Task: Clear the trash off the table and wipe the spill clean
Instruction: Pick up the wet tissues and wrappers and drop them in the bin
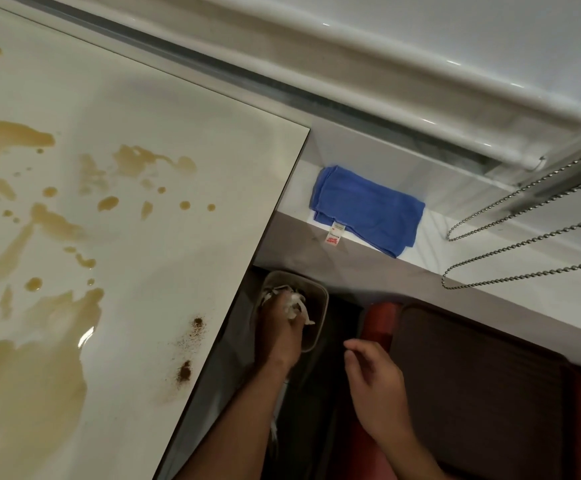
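Glossy white table: brown liquid spill unwiped | left hand: grip closed on crumpled white paper trash over grey plastic bin | right hand: loosely open, empty | risk: scraps missing narrow bin.

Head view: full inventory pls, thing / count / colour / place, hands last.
table: 1, glossy white, left half of view
spill: many puddles and drops, brown, spread over the table
brown powder: 2 small patches, dark brown, near the table's right edge
cloth: 1, blue with a white and red tag, folded on the white ledge right of the table
bin: 1, grey, on the floor below the table's corner
crumpled trash: 1 wad, white, over the bin in the left hand
bead chains: looped strands, metal, hanging at right
chair: 1, dark brown seat with red frame, lower right
left hand: 1, reaching into the bin, closed on the trash
right hand: 1, empty, fingers loosely curled, beside the bin
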